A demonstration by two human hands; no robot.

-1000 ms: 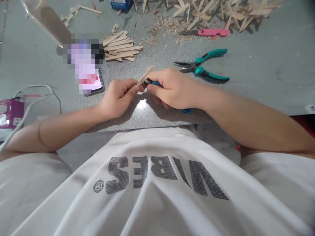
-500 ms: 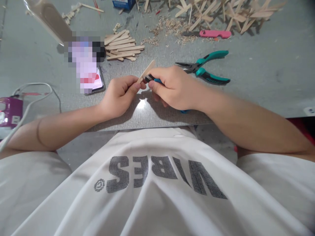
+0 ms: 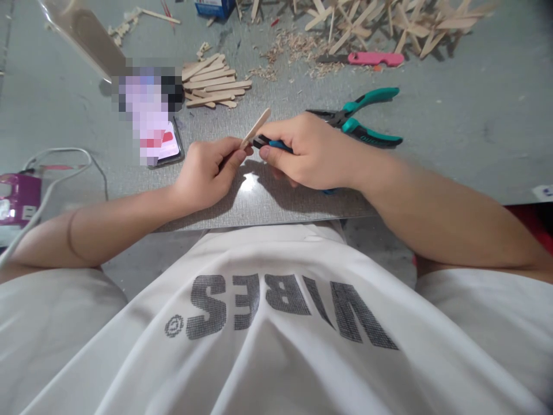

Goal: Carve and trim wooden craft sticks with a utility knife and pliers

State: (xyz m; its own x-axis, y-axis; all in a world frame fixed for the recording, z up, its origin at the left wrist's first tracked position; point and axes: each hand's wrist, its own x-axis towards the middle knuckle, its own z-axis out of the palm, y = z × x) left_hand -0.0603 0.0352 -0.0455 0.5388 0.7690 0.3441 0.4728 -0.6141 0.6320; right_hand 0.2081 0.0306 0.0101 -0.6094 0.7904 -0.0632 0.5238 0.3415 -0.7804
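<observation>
My left hand [image 3: 207, 173] pinches the lower end of a flat wooden craft stick [image 3: 258, 124], which slants up and to the right over the grey table [image 3: 453, 138]. My right hand [image 3: 309, 153] is closed round a small blue-and-black cutting tool [image 3: 270, 143], most of it hidden in the fist. The tool's black tip meets the stick right beside my left fingertips. Both hands rest near the table's front edge.
Teal-handled pliers [image 3: 367, 115] lie just behind my right hand. A pile of craft sticks [image 3: 213, 83] and a phone [image 3: 166, 147] lie behind my left hand. Farther back are a pink knife [image 3: 374, 58], wood shavings [image 3: 294, 49] and glued stick pieces [image 3: 389, 20]. A cable [image 3: 56, 164] runs at left.
My right hand has slid slightly right and back, now partly covering the pliers' jaws. The stick and my left hand stay almost where they were.
</observation>
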